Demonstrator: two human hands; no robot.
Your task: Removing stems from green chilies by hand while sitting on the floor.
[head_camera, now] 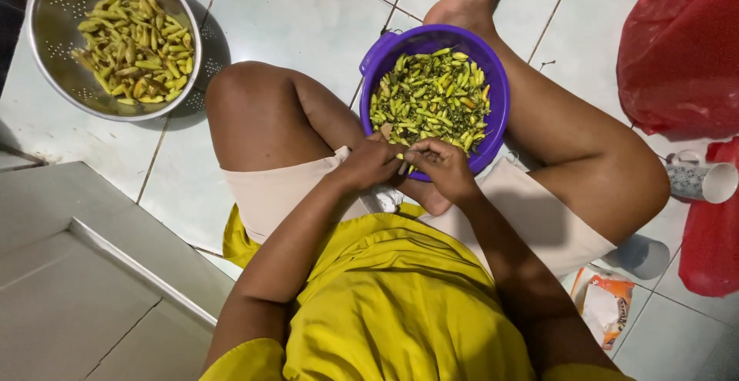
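Note:
I sit cross-legged on a tiled floor with a purple basket (499,92) of green and yellow chili peppers (431,100) between my legs. My left hand (372,163) and my right hand (443,165) meet at the basket's near rim. Together the fingers pinch one small chili (404,158); which hand holds the stem I cannot tell. A metal colander (54,11) at the far left holds several yellowish-green chilies (137,46).
Red plastic bags (681,50) lie at the right, with a patterned mug (702,182) on its side beside them. A snack packet (604,300) lies by my right thigh. A grey raised step (85,273) fills the lower left.

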